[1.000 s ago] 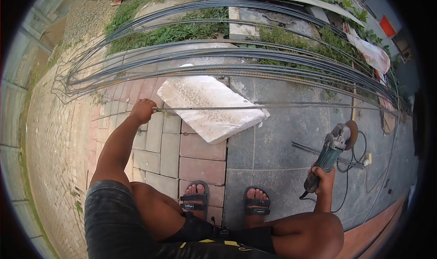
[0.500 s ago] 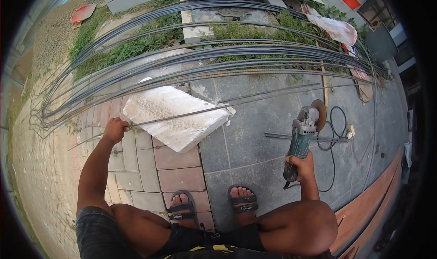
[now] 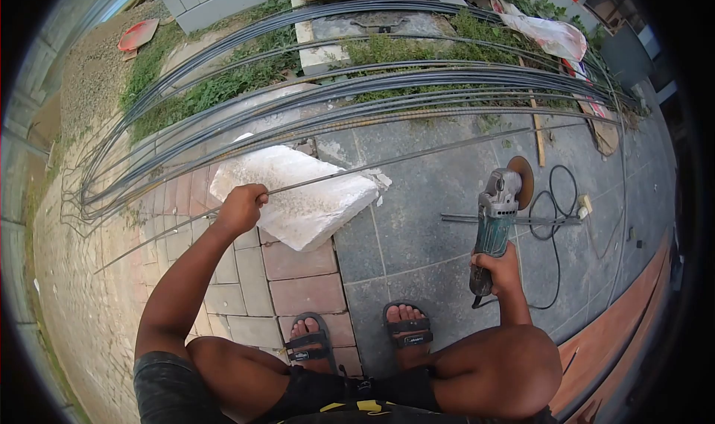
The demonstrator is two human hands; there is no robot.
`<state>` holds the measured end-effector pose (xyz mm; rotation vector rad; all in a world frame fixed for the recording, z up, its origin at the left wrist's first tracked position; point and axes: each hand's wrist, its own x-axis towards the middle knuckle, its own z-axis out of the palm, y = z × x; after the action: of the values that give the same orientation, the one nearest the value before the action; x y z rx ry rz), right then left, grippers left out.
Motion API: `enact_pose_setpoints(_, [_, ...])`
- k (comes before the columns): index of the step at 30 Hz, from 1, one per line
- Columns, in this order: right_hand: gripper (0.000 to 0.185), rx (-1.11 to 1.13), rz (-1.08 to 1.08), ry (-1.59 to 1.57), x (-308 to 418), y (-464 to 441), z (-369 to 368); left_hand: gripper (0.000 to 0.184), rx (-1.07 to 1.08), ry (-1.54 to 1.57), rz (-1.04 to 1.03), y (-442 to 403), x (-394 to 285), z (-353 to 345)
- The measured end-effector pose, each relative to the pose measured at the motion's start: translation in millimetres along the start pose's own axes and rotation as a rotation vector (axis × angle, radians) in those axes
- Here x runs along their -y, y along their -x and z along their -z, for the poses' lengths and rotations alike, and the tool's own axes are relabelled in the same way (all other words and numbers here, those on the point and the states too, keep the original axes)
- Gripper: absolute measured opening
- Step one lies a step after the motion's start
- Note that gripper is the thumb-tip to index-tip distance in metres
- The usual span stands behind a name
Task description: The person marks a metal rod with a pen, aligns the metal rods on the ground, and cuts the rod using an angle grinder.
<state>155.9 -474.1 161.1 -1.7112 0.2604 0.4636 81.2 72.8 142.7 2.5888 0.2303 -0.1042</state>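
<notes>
Head view showed a thin metal rod (image 3: 342, 173) as a long slanting line through the left hand (image 3: 244, 206), with its long axis running from near and left of that hand to far and right of it. The left hand had its fingers curled round the rod, so a shorter length stuck out behind the grip and a longer one stretched ahead, across the white block (image 3: 328, 212) lying just beyond and to the right of the knuckles. Whether the rod rested on the block or hung slightly above it could not be told.

The right hand (image 3: 497, 267) was wrapped round the handle of a grinder (image 3: 497, 234), held roughly upright, its disc (image 3: 523, 182) at the top, farther out than the fingers. From this hand, the rod lay ahead, its far end beyond the disc; rod and disc looked apart. The left hand was the nearer one, being on the rod itself, while the right was well off to the side.

A couple of short bars (image 3: 456, 217) lay on the ground behind the grinder, and a bundle of rods (image 3: 447, 77) spread across the ground beyond both hands.
</notes>
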Motion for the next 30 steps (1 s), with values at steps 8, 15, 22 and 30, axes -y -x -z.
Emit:
enact_pose_setpoints(8, [0.027,0.022,0.030,0.021,-1,5,-6,0.010,-0.053,-0.066,-0.157,-36,-57,-46])
enact_pose_setpoints(15, [0.052,0.046,-0.006,0.188,-1,-1,-15,0.007,-0.202,0.034,-0.190,-51,-105,-76])
enact_pose_setpoints(22, [0.063,0.150,0.032,0.217,-3,-6,-38,0.002,-0.231,-0.082,-0.344,-59,-108,-74])
enact_pose_setpoints(30, [0.064,0.227,0.058,0.343,-9,-15,-64,0.003,-0.247,-0.095,-0.342,-59,-109,-82])
